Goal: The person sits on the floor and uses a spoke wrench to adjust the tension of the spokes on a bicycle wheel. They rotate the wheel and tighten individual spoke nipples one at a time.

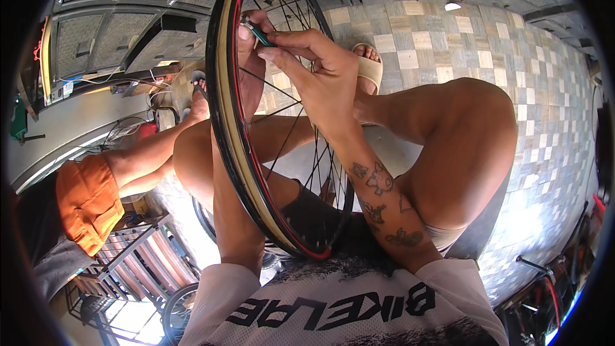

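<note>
A bicycle wheel [238, 154] without a tyre stands upright and tilted between my legs. It has a black rim with a tan strip round its outer face, a red inner edge and black spokes. My right hand [323, 67] pinches a small spoke wrench [261, 34] between thumb and fingertips. The wrench has a teal handle and a metal head, which meets the upper part of the rim. At that same spot my left hand [251, 48] is closed round the rim, its thumb beside the wrench head. Spokes and rim partly hide its fingers.
Another person's leg [154, 144] and orange shorts [90, 202] are close at my left. A metal rack [138, 256] and another wheel [179, 314] stand at lower left. Grey cabinets [96, 38] line the far side. Bike parts [551, 295] crowd the right edge of the checkered floor [448, 45].
</note>
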